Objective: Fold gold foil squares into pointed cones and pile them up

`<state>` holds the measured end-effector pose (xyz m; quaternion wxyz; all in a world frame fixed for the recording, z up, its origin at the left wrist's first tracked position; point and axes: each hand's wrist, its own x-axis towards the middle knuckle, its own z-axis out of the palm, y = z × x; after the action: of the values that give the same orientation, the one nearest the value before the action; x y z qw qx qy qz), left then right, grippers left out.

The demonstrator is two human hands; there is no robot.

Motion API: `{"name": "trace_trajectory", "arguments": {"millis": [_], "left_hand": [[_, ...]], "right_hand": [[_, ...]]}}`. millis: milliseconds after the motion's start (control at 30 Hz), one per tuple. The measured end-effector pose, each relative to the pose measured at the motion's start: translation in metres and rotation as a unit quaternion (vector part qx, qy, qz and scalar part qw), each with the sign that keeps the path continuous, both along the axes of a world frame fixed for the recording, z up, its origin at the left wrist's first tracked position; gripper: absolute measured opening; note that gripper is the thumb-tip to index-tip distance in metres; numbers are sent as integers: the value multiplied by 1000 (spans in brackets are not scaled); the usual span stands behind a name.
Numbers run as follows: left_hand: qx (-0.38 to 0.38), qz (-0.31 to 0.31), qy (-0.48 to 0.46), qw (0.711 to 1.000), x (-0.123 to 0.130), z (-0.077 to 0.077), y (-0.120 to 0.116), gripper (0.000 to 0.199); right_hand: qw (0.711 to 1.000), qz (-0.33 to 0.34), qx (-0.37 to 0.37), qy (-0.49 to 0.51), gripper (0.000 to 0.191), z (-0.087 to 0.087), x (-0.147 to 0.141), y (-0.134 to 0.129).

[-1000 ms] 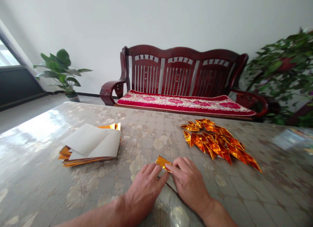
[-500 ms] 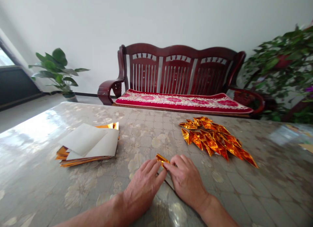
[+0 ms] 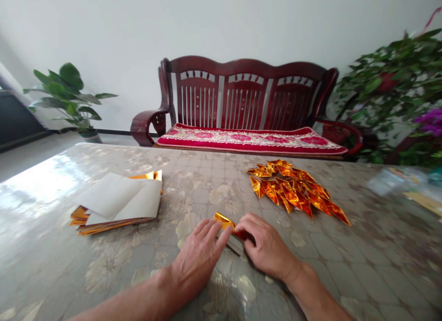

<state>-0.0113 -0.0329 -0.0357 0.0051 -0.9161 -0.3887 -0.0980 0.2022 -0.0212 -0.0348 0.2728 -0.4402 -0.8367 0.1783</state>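
A partly folded sheet of gold foil paper (image 3: pixel 224 219) lies on the table in front of me, a strip of its pale underside showing between my hands. My left hand (image 3: pixel 200 252) rests flat over its left part, fingers stretched out. With curled fingers, my right hand (image 3: pixel 267 247) pinches the right end; the fingertips are partly hidden. Beyond it to the right is a pile of pointed, folded gold foil pieces (image 3: pixel 297 192). On the left sits a stack of foil paper sheets (image 3: pixel 126 196), the top ones with their pale side up.
The table (image 3: pixel 145 261) has a shiny, patterned cover. Clear plastic packaging (image 3: pixel 383 182) lies at its right. Behind stands a dark red wooden bench (image 3: pixel 243 97) with a red floral cushion (image 3: pixel 252 139). A potted plant (image 3: pixel 71 97) is at the left, leafy plants (image 3: pixel 390 86) at the right.
My right hand's fingers have curled in around the right end of the foil paper. My left fingers lie flatter, and more gold shows above them. The view has shifted slightly.
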Motion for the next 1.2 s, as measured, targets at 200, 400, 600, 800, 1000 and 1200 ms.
{"name": "trace_trajectory", "arguments": {"millis": [200,400,600,800,1000,1200], "left_hand": [[-19,1,11,1000,2,1,0,38],[-47,12,17,999,3,4,-1,41],[-51,9,30,998,7,5,-1,37],[-44,21,31,998,8,6,-2,35],[-29,18,27,999,7,3,-3,41],[-24,9,20,999,4,-1,0,42]], "right_hand": [[999,34,13,-4,35,2,9,3],[998,39,38,-30,30,2,13,5],[997,39,48,-46,26,4,14,5],[996,41,46,-63,23,8,13,3],[995,53,18,-78,32,13,15,4],[996,70,3,-61,53,11,19,7]]}}
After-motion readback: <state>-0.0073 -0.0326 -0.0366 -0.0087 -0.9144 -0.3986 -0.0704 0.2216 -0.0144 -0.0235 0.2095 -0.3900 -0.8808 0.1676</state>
